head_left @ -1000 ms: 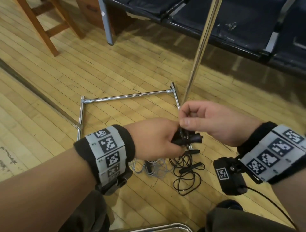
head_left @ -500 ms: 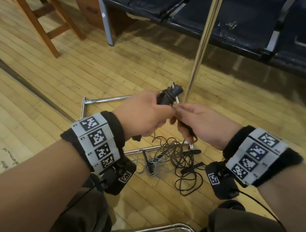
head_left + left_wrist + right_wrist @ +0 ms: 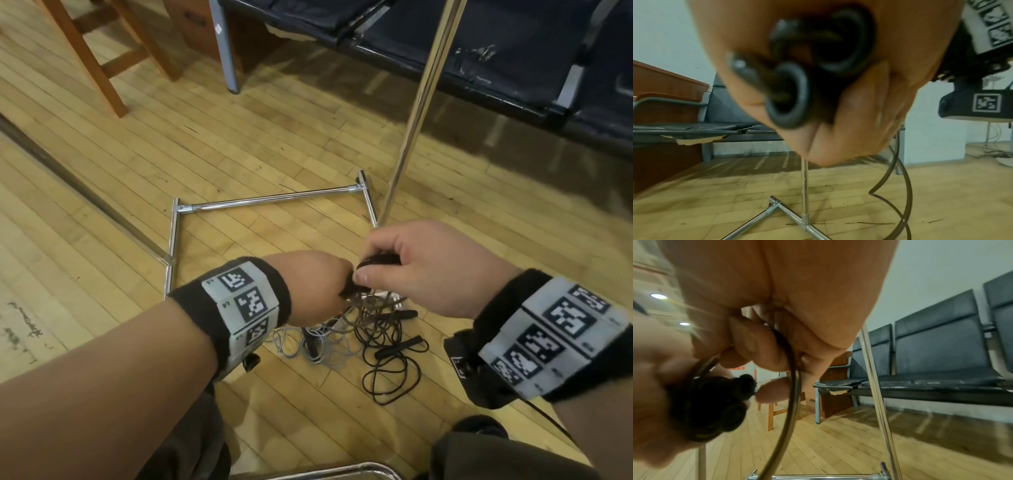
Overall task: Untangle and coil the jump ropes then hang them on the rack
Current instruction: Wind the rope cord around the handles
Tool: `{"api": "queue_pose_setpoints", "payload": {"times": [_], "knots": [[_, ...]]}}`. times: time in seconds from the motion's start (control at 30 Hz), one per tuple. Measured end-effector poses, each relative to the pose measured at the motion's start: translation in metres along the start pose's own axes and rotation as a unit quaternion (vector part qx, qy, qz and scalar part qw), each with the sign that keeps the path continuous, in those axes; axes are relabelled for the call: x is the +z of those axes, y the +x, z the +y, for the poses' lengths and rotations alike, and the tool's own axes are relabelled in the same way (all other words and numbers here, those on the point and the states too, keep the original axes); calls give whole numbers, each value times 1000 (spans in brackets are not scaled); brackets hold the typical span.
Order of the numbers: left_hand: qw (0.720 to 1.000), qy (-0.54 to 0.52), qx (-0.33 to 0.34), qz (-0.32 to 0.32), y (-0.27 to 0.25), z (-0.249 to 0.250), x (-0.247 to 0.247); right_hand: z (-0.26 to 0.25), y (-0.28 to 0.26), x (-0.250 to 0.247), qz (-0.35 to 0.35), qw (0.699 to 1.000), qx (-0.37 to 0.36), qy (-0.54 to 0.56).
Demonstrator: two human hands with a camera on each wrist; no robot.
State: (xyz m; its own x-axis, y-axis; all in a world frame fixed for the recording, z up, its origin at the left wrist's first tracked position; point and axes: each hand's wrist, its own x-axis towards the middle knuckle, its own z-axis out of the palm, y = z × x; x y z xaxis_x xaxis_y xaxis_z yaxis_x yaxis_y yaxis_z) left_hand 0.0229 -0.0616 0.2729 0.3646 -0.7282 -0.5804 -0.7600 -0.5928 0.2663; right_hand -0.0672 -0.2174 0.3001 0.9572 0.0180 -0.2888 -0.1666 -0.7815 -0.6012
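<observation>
My left hand [image 3: 337, 286] grips the two black handles [image 3: 368, 265] of a black jump rope, held side by side; their round end caps [image 3: 818, 65] face the left wrist camera. My right hand [image 3: 371, 270] curls over the handles from the right and pinches the rope's black cord [image 3: 793, 386] between its fingers. The cord hangs down in a loop [image 3: 904, 186] to the tangled pile on the floor below, where more black rope [image 3: 390, 363] with loose handles lies beside a grey rope [image 3: 308, 346]. The chrome rack's upright pole [image 3: 421, 102] rises just behind my hands.
The rack's chrome base bars [image 3: 267, 200] lie on the wooden floor around the pile. Dark bench seats [image 3: 513, 44] stand behind the pole, and a wooden chair leg [image 3: 99, 68] is at the far left. A chrome rail [image 3: 325, 471] runs along the near edge.
Both hands lifted the handles up half a second ago and have come back down over the pile. My right hand moved from under the handles to on top of them.
</observation>
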Motion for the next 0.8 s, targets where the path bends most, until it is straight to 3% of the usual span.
{"api": "queue_pose_setpoints", "payload": {"times": [0.13, 0.3, 0.47, 0.6, 0.73, 0.8], "knots": [[997, -42, 66, 20, -6, 5, -5, 11, -6, -12, 25, 987, 23, 159], [978, -141, 129, 76, -11, 9, -10, 16, -3, -11, 18, 935, 45, 352], [955, -230, 95, 160, -12, 4, -18, 20, 3, -9, 41, 903, 87, 418], [927, -326, 67, 174, -14, 1, -24, 21, 7, 3, 20, 900, 135, 414], [913, -341, -77, 211, -10, -17, -31, 10, 5, 9, -49, 963, 125, 232], [936, -253, -128, 206, -10, -25, -34, -1, 3, 11, -81, 987, 79, 116]]}}
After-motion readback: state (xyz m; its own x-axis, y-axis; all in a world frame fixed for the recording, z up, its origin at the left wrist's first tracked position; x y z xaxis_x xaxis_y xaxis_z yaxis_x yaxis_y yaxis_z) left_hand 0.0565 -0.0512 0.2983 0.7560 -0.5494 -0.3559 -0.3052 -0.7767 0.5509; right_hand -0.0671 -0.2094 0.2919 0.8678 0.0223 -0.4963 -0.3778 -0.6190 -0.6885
